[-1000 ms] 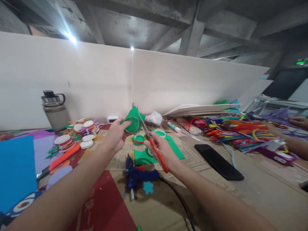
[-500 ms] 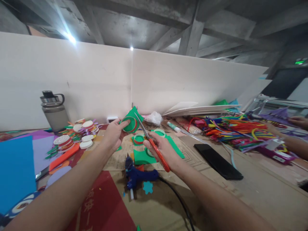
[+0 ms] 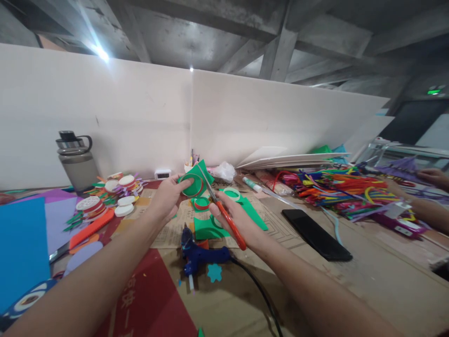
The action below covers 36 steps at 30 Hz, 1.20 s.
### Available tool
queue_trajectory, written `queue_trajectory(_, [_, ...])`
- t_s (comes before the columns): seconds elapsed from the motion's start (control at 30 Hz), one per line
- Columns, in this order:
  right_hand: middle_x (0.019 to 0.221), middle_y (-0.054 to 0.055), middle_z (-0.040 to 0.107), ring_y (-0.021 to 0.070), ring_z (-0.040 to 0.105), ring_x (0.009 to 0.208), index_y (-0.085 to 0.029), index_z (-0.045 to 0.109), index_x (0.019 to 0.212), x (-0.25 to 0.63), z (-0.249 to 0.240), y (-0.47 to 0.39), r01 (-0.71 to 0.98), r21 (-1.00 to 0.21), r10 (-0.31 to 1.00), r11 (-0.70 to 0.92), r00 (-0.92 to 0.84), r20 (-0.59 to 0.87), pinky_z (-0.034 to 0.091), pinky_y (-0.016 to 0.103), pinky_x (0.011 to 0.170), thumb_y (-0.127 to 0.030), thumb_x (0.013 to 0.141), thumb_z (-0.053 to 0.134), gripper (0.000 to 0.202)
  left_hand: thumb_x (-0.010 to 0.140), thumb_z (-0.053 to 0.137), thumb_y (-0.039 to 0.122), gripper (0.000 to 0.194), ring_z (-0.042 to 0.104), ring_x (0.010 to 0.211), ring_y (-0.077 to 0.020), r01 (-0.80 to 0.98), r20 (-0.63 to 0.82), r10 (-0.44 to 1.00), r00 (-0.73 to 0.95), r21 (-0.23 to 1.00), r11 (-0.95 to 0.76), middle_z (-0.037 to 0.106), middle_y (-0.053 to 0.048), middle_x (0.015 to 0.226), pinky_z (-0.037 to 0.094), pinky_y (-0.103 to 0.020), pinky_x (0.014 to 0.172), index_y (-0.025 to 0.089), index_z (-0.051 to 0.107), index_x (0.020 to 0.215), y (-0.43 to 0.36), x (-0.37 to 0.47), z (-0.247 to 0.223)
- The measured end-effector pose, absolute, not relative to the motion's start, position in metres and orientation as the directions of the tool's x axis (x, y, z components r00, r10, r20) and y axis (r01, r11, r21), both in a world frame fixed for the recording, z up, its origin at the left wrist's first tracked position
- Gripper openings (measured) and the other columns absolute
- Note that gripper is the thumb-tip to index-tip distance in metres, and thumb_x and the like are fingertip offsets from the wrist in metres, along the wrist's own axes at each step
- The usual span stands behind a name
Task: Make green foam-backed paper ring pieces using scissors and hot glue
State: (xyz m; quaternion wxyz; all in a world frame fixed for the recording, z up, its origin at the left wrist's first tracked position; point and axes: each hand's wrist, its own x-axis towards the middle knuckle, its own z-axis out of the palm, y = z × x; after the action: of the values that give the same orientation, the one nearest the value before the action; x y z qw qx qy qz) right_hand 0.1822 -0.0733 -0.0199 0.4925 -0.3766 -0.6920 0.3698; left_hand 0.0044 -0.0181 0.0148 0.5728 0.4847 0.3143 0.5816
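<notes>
My left hand (image 3: 167, 196) holds up a green foam piece (image 3: 195, 182) glued over a round red-rimmed lid. My right hand (image 3: 235, 220) grips red-handled scissors (image 3: 220, 208), whose blades point up and left into the edge of the green piece. Below them on the table lie more green foam scraps (image 3: 206, 228) and two other lids, one with a red rim (image 3: 202, 203) and one pale green (image 3: 232, 193).
A blue glue gun (image 3: 201, 255) with a black cord lies near me. A black phone (image 3: 315, 234) is at the right, colourful pipe cleaners (image 3: 336, 187) behind it. A grey bottle (image 3: 77, 161), white lids (image 3: 105, 199), and blue foam sheets (image 3: 21, 248) sit left. Another person's hand (image 3: 433, 177) is far right.
The green piece has turned in my left hand and sunk slightly, and the scissors have worked along its edge. The view has tilted down a little.
</notes>
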Motion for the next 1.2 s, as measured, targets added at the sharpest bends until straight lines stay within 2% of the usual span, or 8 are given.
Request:
queue_trajectory(0.3, [0.057,-0.008,0.039,0.0090,0.036,0.046,-0.025,0.052,0.086,0.182,-0.024,-0.072,0.140,-0.927,0.923,0.349,-0.225,0.313,0.031,0.021,0.042,-0.047,0.083,0.063,0.025,0.058,0.081,0.019,0.026,0.064,0.061,-0.0149,-0.358,0.207,0.968,0.138,0.922,-0.146,0.071,-0.005,0.072,0.054,-0.028,0.060,0.012,0.067,0.079,-0.020,0.005,0.017])
queue_trajectory(0.47, [0.054,-0.008,0.036,0.0079,0.034,0.045,-0.023,0.051,0.080,0.184,-0.020,-0.072,0.185,-0.917,0.920,0.353,-0.249,0.304,0.026,0.021,0.041,-0.048,0.082,0.064,0.029,0.055,0.083,0.020,0.030,0.064,0.060,-0.0141,-0.363,0.202,0.966,0.159,0.922,-0.133,0.071,-0.004,0.071,0.053,-0.026,0.060,0.011,0.069,0.081,-0.017,0.001,0.018])
queue_trajectory(0.63, [0.057,-0.008,0.036,0.0074,0.032,0.049,-0.021,0.050,0.077,0.185,-0.016,-0.074,0.228,-0.886,0.898,0.404,-0.281,0.337,0.025,0.022,0.045,-0.047,0.083,0.062,0.029,0.054,0.085,0.024,0.030,0.062,0.059,-0.0117,-0.415,0.189,0.976,0.111,0.901,-0.127,0.071,-0.004,0.070,0.051,-0.023,0.058,0.011,0.071,0.077,-0.014,-0.001,0.018])
queue_trajectory(0.77, [0.063,-0.006,0.041,0.0088,0.035,0.056,-0.020,0.053,0.079,0.186,-0.012,-0.077,0.284,-0.850,0.884,0.445,-0.295,0.364,0.029,0.023,0.051,-0.045,0.085,0.059,0.027,0.051,0.085,0.023,0.031,0.062,0.059,-0.0141,-0.352,0.171,0.978,0.117,0.928,-0.120,0.071,-0.003,0.067,0.051,-0.026,0.058,0.011,0.071,0.075,-0.013,-0.002,0.016])
queue_trajectory(1.0, [0.067,-0.005,0.046,0.0106,0.038,0.059,-0.019,0.056,0.092,0.188,-0.013,-0.076,0.336,-0.834,0.892,0.437,-0.281,0.354,0.032,0.024,0.056,-0.046,0.084,0.061,0.028,0.056,0.082,0.024,0.031,0.063,0.061,-0.0143,-0.276,0.188,0.961,0.204,0.953,-0.128,0.071,-0.004,0.071,0.050,-0.027,0.063,0.012,0.072,0.082,-0.011,0.000,0.009])
queue_trajectory(1.2, [0.066,-0.005,0.044,0.0099,0.035,0.057,-0.019,0.056,0.082,0.190,-0.016,-0.072,0.362,-0.825,0.892,0.435,-0.298,0.339,0.029,0.024,0.053,-0.048,0.082,0.062,0.030,0.058,0.081,0.025,0.028,0.061,0.061,-0.0146,-0.216,0.216,0.946,0.243,0.962,-0.165,0.071,-0.004,0.070,0.046,-0.027,0.061,0.012,0.073,0.081,-0.008,-0.008,0.011])
